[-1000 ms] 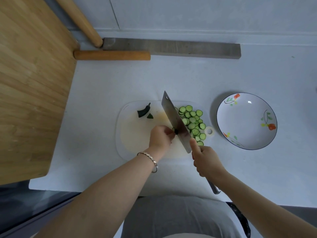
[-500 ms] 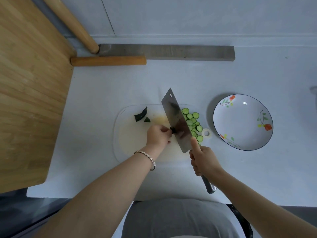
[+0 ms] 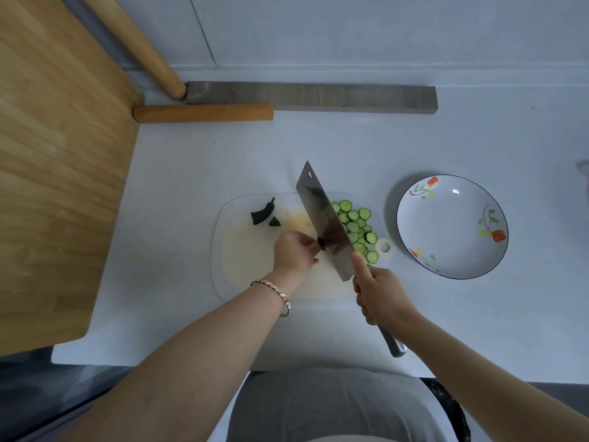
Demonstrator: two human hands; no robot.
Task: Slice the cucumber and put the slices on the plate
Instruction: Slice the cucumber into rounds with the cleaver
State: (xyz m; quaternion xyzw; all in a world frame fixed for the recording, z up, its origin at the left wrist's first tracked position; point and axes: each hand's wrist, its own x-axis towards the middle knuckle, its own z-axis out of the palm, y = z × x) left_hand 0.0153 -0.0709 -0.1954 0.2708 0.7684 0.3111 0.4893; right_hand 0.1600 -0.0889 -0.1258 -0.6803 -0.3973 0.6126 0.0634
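Cleaver [image 3: 325, 221] lifted, cucumber stub [image 3: 321, 243] in left grip [image 3: 294, 252]

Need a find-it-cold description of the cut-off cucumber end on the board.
Find the translucent cutting board on the white counter, left of the flowered plate. In its far left corner lies the cut-off end: dark green, curved, with a thin stem. The scrap beside it is smaller and triangular; the slices right of the knife are pale rounds.
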